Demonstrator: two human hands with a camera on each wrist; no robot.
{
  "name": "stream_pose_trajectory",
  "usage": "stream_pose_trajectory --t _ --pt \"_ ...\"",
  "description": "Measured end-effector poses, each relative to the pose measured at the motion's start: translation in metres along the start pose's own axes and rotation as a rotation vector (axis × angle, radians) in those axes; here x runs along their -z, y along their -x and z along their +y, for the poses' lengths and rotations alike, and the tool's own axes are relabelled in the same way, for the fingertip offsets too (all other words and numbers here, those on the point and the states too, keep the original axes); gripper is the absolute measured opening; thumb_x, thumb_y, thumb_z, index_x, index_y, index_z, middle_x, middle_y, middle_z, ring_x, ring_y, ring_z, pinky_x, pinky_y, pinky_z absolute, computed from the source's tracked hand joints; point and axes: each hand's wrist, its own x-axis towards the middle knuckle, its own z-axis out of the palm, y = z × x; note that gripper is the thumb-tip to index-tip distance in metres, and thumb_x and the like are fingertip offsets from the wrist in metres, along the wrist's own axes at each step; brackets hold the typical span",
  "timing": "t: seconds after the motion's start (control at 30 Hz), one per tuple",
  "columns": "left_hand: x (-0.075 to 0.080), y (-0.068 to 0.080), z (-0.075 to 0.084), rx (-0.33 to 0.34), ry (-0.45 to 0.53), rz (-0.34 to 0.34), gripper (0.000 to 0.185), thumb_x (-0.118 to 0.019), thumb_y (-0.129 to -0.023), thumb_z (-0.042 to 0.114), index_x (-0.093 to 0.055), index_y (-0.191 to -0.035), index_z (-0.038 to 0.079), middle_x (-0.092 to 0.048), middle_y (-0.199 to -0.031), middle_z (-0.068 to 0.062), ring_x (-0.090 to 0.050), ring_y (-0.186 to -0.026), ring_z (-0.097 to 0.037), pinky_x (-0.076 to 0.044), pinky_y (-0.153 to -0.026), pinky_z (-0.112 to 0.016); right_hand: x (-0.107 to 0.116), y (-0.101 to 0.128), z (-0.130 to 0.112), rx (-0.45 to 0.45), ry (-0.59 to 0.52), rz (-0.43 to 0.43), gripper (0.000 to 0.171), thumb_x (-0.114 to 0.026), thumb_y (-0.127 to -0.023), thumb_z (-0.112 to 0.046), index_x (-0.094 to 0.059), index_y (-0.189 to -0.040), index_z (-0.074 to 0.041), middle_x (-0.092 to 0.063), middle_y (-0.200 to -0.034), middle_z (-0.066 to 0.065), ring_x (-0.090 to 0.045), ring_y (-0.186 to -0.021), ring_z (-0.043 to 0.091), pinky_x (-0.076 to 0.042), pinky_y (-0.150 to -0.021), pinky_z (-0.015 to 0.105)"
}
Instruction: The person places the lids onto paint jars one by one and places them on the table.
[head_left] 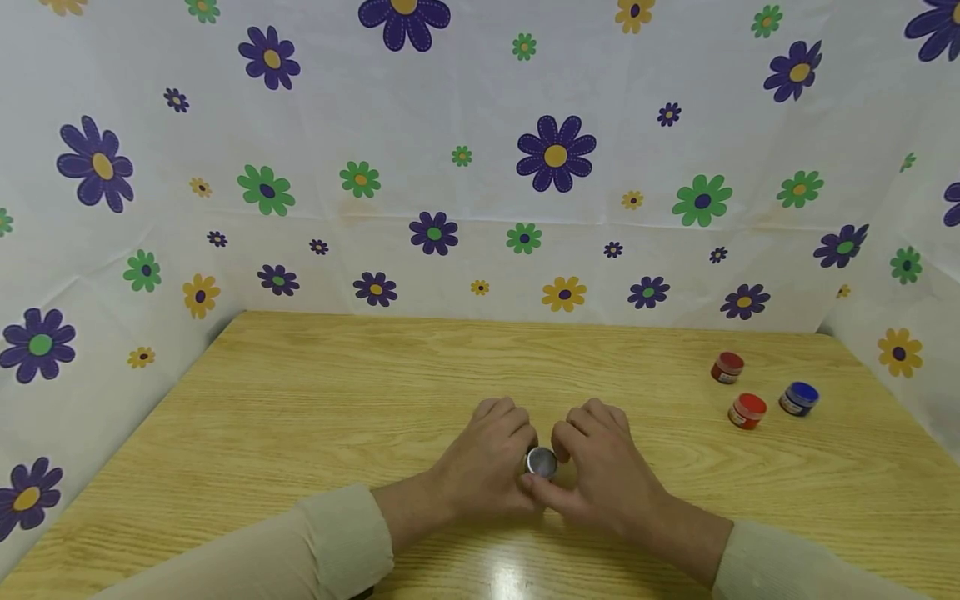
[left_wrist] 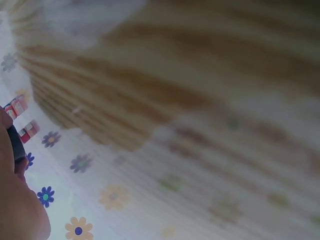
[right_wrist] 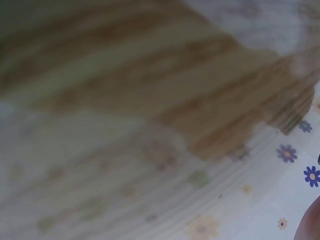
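Between the two hands, low over the near middle of the table, is a small round jar (head_left: pixel 542 462) with a grey top and a pale rim. The left hand (head_left: pixel 491 458) grips it from the left, fingers curled around its side. From the right, the right hand (head_left: pixel 603 467) pinches it, thumb along the near edge and forefinger bent at the right side. In the left wrist view the jar's dark side (left_wrist: pixel 16 142) shows between finger and thumb at the left border. Only a sliver of the right hand (right_wrist: pixel 307 222) appears in the right wrist view.
Three small paint jars stand at the right of the wooden table (head_left: pixel 337 400): a dark red jar (head_left: pixel 727 367), a bright red jar (head_left: pixel 747 411) and a blue jar (head_left: pixel 799 398). A flowered cloth (head_left: pixel 465 100) encloses the back and sides.
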Motion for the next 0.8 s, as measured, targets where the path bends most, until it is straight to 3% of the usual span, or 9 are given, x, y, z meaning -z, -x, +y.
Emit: stream_pose_trajectory --t 0.17,0.33,0.8 --pt "0.0005 -0.0001 -0.0001 0.035 0.014 -0.039 0.036 -0.077 -0.068 0.045 -0.062 -0.081 0.016 -0.052 -0.078 0.008 -0.043 -0.080 -0.012 -0.036 -0.082 -0.029 0.0003 0.0000 -0.0001 0.010 -0.044 -0.018 0.035 -0.073 -0.080 -0.044 -0.061 -0.100 -0.018 -0.056 -0.089 -0.007 -0.039 -0.087 0.009 -0.035 -0.089 0.041" --pt "-0.0001 -0.0004 0.0005 0.020 0.020 -0.028 0.038 -0.077 -0.072 0.049 -0.061 -0.079 0.016 -0.049 -0.077 0.008 -0.041 -0.079 -0.011 -0.035 -0.081 -0.029 -0.0010 -0.0004 0.0001 0.043 -0.039 -0.001 0.028 -0.072 -0.078 -0.037 -0.063 -0.096 -0.018 -0.053 -0.083 -0.008 -0.040 -0.087 0.009 -0.034 -0.084 0.038" --pt "-0.0009 -0.0004 0.0008 0.005 0.022 -0.015 0.037 -0.078 -0.070 0.049 -0.061 -0.078 0.017 -0.050 -0.078 0.008 -0.042 -0.080 -0.011 -0.036 -0.081 -0.028 -0.0011 -0.0001 -0.0009 0.031 -0.019 0.010 0.027 -0.072 -0.077 -0.038 -0.058 -0.089 -0.019 -0.052 -0.083 -0.009 -0.041 -0.087 0.010 -0.035 -0.085 0.037"
